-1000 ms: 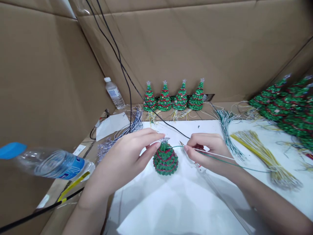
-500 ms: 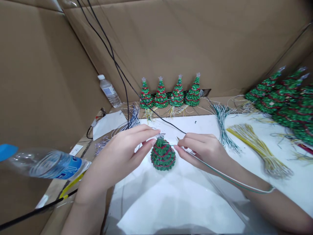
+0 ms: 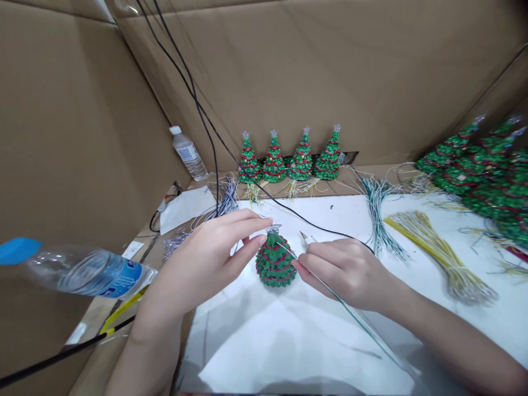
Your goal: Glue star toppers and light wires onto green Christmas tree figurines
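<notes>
A small green Christmas tree figure (image 3: 276,267) with red garlands stands on the white work surface in front of me. My left hand (image 3: 206,256) pinches it at the top, by the clear star (image 3: 273,228). To its right, my right hand (image 3: 346,269) is closed on a thin green-and-white wire (image 3: 350,312), whose end reaches the upper part of the tree. The same hand also has a pen-like tool (image 3: 307,238) with a pointed brass-coloured tip, angled up and left. Its fingers hide most of the tool.
Several finished-looking trees (image 3: 303,157) line the back, with more trees (image 3: 474,159) at right. Bundles of green-white wire (image 3: 377,214) and yellow-white wire (image 3: 441,253) lie right. Left are a large water bottle (image 3: 94,272) and a smaller bottle (image 3: 190,154). A black cable (image 3: 264,190) crosses the back.
My right hand has turned and shifted slightly right and down. The wire now slants down to the right below the forearm instead of lying along it. My left hand keeps its hold.
</notes>
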Motion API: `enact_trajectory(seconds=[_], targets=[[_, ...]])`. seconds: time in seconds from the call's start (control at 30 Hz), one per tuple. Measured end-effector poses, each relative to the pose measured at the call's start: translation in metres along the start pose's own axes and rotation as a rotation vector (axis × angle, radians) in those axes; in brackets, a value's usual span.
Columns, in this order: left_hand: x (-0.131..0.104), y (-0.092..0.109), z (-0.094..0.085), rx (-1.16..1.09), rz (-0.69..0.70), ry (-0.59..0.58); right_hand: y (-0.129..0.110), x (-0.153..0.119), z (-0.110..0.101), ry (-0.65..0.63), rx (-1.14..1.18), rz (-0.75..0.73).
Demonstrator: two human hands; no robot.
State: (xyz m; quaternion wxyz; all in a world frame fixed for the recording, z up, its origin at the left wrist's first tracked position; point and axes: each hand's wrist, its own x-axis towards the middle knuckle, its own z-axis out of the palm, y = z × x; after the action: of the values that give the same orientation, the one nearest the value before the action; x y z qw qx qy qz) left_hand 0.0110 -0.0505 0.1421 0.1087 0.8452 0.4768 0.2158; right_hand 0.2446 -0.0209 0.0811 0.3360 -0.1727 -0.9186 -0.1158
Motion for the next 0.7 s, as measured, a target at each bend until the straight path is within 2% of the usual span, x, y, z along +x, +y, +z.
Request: enact_trajectory(seconds=[0.4,0.57,0.7], targets=[[-0.0001,0.0002,-0.0007,0.005,-0.027,-0.010,-0.0035,-0.0008,0.0012,-0.032,0.005,-0.017],[0.0000,0.0011,-0.0007,0.014,-0.029,-0.017,-0.0039,0.0005,0.0031,0.016,0.150,0.121],[-0.0008,0.0014,-0.0004,0.021,-0.036,-0.014,-0.0012,0.0013,0.0079,0.042,0.374,0.235]])
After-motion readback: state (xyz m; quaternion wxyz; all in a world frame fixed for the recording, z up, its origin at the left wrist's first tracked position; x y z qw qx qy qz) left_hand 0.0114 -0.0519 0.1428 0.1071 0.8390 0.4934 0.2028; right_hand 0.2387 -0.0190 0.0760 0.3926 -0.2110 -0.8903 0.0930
